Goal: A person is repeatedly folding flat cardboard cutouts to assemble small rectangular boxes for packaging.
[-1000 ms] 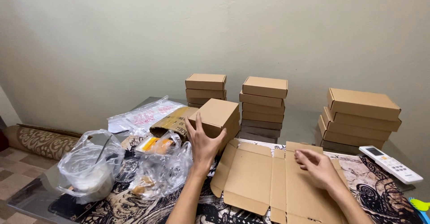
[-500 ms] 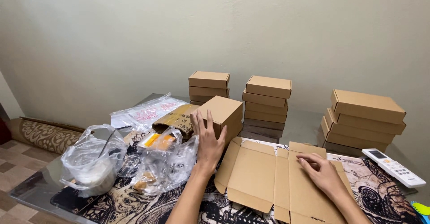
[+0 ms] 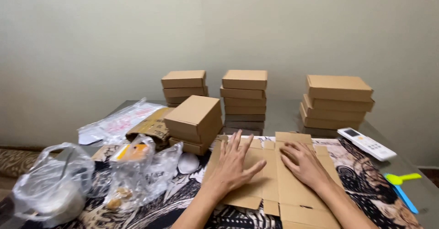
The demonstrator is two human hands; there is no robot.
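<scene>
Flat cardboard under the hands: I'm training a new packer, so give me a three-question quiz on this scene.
1. True or false: both hands lie flat on the cardboard sheet.
2. How many stacks of folded boxes stand along the wall?
3. What lies right of the sheet, near the right stack? A) remote B) scissors C) tape

Key
1. True: left hand and right hand press on it, palms down.
2. Three; a further pair of boxes sits nearer, beside the plastic bags.
3. A, the white remote.
</scene>
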